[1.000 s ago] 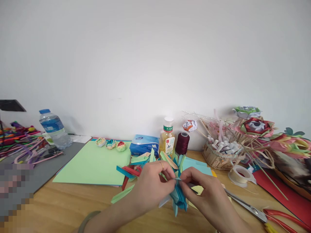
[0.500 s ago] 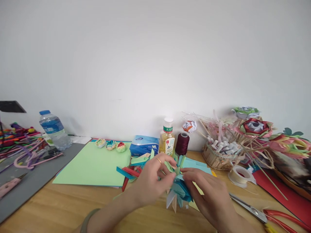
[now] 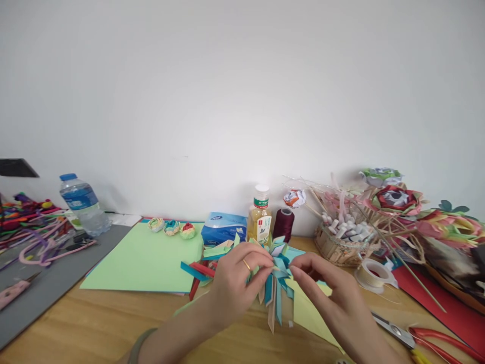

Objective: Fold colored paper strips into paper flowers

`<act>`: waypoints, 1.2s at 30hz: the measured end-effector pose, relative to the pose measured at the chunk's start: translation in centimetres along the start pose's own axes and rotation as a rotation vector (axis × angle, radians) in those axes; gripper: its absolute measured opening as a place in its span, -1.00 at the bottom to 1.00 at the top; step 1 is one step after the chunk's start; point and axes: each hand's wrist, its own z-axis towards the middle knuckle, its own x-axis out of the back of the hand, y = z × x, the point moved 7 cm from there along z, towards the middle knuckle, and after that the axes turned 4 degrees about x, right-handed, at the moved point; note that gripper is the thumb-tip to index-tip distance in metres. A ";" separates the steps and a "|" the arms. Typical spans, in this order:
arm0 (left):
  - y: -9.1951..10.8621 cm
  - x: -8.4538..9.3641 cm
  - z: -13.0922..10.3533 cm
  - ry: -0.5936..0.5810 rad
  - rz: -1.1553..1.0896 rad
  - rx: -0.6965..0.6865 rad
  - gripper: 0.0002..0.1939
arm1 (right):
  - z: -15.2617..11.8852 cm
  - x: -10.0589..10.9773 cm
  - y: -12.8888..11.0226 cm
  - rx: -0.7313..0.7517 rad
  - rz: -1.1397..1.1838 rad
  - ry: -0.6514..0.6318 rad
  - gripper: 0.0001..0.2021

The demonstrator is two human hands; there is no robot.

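Note:
A folded-paper flower (image 3: 279, 267) in blue and pale green, with long blue and peach strips hanging below it, is held up over the wooden table. My left hand (image 3: 240, 275), wearing a ring, pinches the flower's left side between thumb and fingers. On its right side, my right hand (image 3: 333, 288) has thumb and forefinger tips close together at a blue petal's edge. Its other fingers are bent behind. Loose folded strips (image 3: 200, 270) in red, blue and green lie left of the flower, partly covered by my left hand.
Green paper (image 3: 147, 263) bears several small paper flowers. Behind stand a tissue pack (image 3: 223, 228), a drink bottle (image 3: 259, 217) and a dark thread spool (image 3: 283, 225). To the right are a basket (image 3: 337, 247), a white spool (image 3: 374, 275) and scissors (image 3: 397, 331). Yellow paper (image 3: 312, 313) lies below my hands.
The paper flower has turned, so its hanging strips now point down toward me. My right hand has shifted off its body to a petal's edge, uncovering more yellow paper.

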 end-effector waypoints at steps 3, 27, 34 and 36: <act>1.0 0.4 -0.3 0.118 0.067 -0.176 -0.85 | 0.0 -1.6 1.0 -0.180 0.162 -0.169 -0.70; -2.8 -1.4 -1.5 0.090 -0.473 0.258 -0.92 | -0.2 -2.4 2.6 -0.428 0.512 -0.178 -0.60; -3.3 -1.5 -1.5 0.113 -0.497 0.355 -0.90 | -0.4 -2.1 2.4 -0.440 0.501 -0.161 -0.60; -3.4 -1.5 -1.5 0.119 -0.502 0.382 -0.89 | -0.5 -2.1 2.4 -0.436 0.495 -0.163 -0.60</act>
